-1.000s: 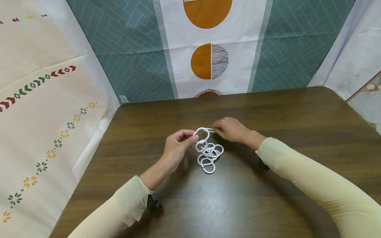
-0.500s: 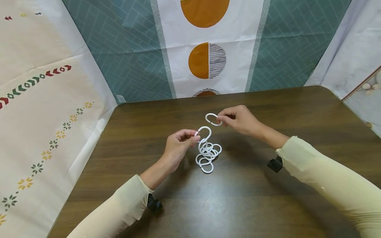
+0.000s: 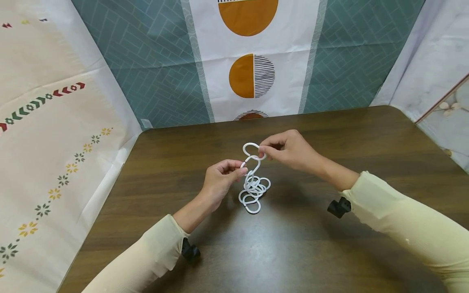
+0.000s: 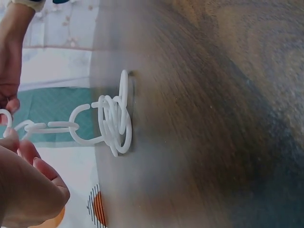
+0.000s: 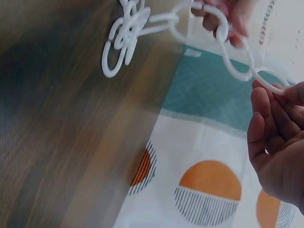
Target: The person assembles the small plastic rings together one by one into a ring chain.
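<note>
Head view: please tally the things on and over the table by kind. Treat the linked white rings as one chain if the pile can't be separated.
Hands: 2, left hand and right hand
White ring chain: 1, its piled rings too tangled to count
Single white ring, pinched by the right hand: 1
Table: 1
Total: 5

No words, numbers or labels to read anywhere. Wall sheets show only shapes and patterns, no letters.

smooth glossy white plastic rings (image 3: 253, 185); dark wood-grain table (image 3: 366, 142) with a slight sheen.
</note>
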The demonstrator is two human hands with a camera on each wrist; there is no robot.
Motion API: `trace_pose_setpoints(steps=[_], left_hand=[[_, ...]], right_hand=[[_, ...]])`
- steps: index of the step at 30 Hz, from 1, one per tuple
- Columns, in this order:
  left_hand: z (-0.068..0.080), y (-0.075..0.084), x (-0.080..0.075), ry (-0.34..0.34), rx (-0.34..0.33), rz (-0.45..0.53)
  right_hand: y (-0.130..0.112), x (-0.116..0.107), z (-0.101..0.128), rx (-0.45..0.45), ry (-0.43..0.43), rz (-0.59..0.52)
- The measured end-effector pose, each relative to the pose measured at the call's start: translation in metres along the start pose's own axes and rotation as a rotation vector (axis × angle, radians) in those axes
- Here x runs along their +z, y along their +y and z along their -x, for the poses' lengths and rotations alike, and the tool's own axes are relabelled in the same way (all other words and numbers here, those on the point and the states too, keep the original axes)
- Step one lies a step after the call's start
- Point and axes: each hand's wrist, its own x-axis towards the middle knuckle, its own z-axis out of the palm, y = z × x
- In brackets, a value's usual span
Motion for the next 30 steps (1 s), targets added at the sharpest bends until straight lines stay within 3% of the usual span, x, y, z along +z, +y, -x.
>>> trace_pose_setpoints(steps=[11,16,21,30], left_hand=[[0.002,0.003,0.001,-0.011,-0.004,-0.002],[0.003,0.003,0.001,-0.020,-0.012,-0.016],[0.001,0.003,-0.001,0.011,0.014,-0.016],[-0.001,0.009,-0.004,0.059,0.075,0.076]], right_hand=[[-0.006,0.023,0.005,-0.113,0.021,0.128],[-0.007,0.027,0.005,-0.168,0.098,0.191],[-0.007,0.027,0.004,-0.188,0.138,0.199],[-0.008,0.029,0.005,-0.205,0.077,0.143]])
